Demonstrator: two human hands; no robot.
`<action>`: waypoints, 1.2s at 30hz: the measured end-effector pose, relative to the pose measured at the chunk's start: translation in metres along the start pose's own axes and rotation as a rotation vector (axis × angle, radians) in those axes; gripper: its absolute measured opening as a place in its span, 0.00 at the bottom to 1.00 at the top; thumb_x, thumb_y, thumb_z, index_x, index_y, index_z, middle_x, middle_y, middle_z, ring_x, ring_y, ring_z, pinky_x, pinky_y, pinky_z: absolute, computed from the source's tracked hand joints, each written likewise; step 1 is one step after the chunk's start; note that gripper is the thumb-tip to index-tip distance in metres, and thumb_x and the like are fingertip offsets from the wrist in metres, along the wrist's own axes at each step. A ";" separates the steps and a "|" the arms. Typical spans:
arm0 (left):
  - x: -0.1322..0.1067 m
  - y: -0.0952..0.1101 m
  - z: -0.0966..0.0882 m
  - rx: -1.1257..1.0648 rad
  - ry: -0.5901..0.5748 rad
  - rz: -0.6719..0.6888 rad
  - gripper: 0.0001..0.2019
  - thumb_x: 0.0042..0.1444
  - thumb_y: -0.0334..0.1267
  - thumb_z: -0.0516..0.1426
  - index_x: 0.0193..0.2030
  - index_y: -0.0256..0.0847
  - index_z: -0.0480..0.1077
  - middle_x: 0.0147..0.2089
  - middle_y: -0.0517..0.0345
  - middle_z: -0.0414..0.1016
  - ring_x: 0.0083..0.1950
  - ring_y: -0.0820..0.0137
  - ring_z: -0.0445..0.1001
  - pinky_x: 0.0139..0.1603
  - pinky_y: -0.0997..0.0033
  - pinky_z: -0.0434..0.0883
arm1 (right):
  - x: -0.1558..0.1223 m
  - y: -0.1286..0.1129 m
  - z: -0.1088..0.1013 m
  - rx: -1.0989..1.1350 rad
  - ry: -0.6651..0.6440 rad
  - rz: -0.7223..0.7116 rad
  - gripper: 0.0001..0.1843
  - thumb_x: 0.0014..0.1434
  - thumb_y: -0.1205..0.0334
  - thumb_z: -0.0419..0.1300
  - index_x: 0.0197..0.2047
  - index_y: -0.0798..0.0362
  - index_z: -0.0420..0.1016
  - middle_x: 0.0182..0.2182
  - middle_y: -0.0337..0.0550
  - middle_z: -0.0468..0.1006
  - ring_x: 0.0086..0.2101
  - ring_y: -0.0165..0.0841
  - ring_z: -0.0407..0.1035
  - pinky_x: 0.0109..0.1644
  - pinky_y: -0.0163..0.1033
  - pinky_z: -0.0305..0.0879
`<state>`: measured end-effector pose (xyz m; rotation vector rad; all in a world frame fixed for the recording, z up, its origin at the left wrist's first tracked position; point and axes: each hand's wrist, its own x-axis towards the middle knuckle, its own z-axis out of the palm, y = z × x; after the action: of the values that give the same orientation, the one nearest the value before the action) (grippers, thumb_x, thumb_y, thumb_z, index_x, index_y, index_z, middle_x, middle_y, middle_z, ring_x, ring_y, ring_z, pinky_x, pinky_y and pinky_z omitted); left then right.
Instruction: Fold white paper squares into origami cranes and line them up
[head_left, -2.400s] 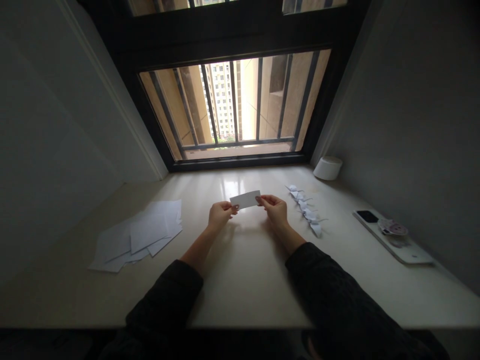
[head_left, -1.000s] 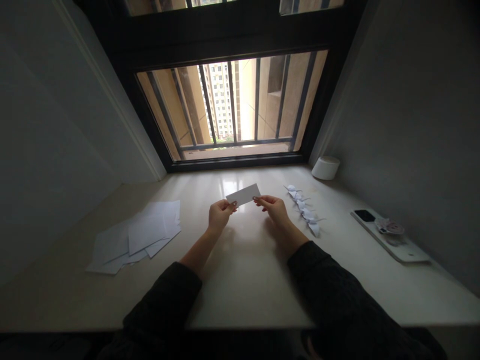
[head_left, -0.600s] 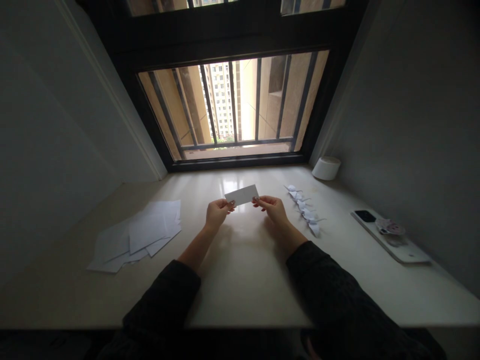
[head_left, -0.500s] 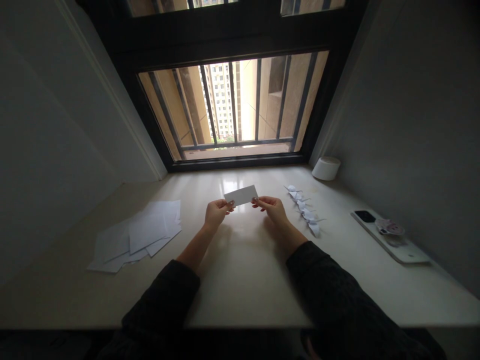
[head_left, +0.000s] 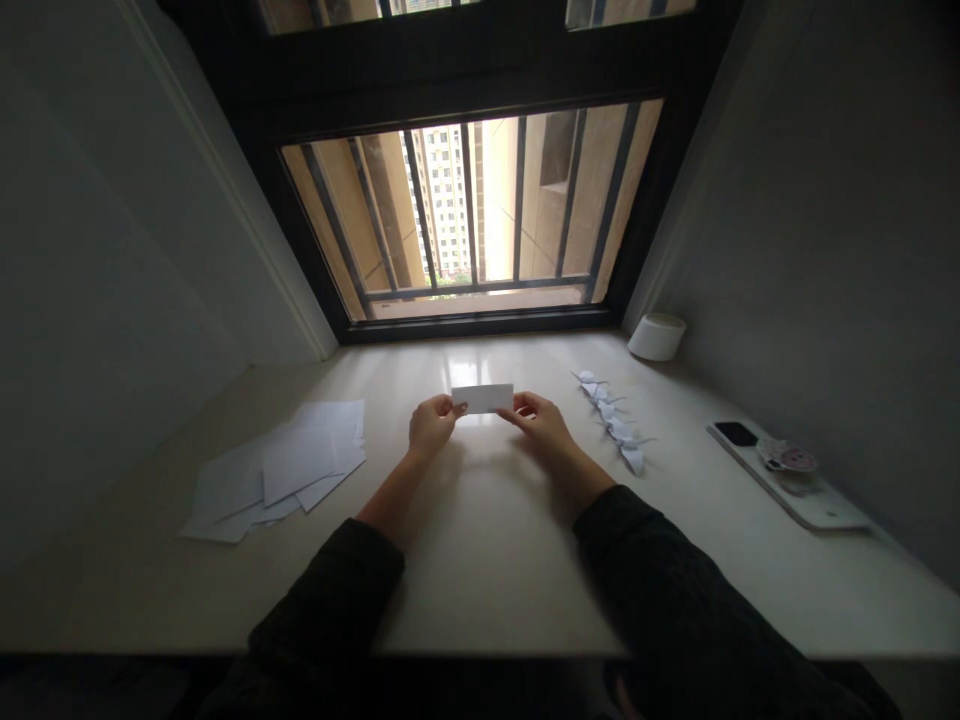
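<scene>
far left in the frame, see overlapping white paper sheets (head_left: 313, 458) on the pale windowsill (head_left: 480, 590). left of centre, find the left hand (head_left: 433, 428), pinched closed on one short end of a small white paper rectangle (head_left: 482, 398), held up mid-frame over the windowsill. likely very light, crisp and quick to crease; best taken by the short ends, thumb in front and fingers behind, without pressing on the middle. right of centre, find the right hand (head_left: 538, 420), also pinched closed, on the opposite end; can't make out the fingertips behind clearly. farther right, note a slanting row of folded paper figures (head_left: 609, 410), then a white cylinder (head_left: 657, 338) higher up and a phone (head_left: 821, 505) at the right. compared with half a second ago, now level instead of tilted up to the right, looking narrower and brighter, with the right thumb shifted to the lower edge.
</scene>
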<state>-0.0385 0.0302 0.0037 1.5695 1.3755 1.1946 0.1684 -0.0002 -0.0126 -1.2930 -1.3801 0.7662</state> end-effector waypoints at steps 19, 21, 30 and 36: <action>-0.019 0.014 0.020 -0.286 -0.179 0.004 0.14 0.44 0.47 0.63 0.30 0.37 0.78 0.34 0.50 0.80 0.36 0.66 0.76 0.41 0.68 0.69 | -0.013 -0.007 0.022 0.189 0.005 0.096 0.20 0.44 0.43 0.64 0.21 0.54 0.77 0.20 0.43 0.77 0.24 0.34 0.69 0.33 0.38 0.62; -0.019 0.014 0.020 -0.292 -0.178 -0.024 0.14 0.44 0.47 0.63 0.30 0.37 0.78 0.34 0.50 0.80 0.37 0.66 0.75 0.40 0.68 0.68 | -0.013 -0.007 0.022 0.178 -0.005 0.100 0.20 0.44 0.43 0.64 0.21 0.54 0.77 0.19 0.43 0.77 0.24 0.34 0.69 0.32 0.38 0.62; -0.007 0.007 0.013 -0.279 -0.078 -0.107 0.17 0.41 0.50 0.64 0.32 0.37 0.78 0.35 0.48 0.79 0.41 0.62 0.75 0.37 0.69 0.67 | -0.008 -0.001 0.020 0.115 -0.024 0.102 0.21 0.44 0.43 0.65 0.22 0.56 0.77 0.20 0.45 0.78 0.23 0.34 0.69 0.29 0.37 0.60; 0.001 0.005 0.005 -0.269 -0.002 -0.110 0.17 0.41 0.50 0.64 0.31 0.37 0.77 0.35 0.49 0.79 0.42 0.62 0.76 0.35 0.71 0.66 | -0.006 0.003 0.018 0.108 -0.029 0.091 0.21 0.44 0.44 0.65 0.23 0.55 0.78 0.20 0.45 0.77 0.24 0.35 0.70 0.29 0.37 0.60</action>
<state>-0.0323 0.0303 0.0067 1.2909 1.2261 1.2520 0.1516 -0.0017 -0.0214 -1.2708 -1.2918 0.9121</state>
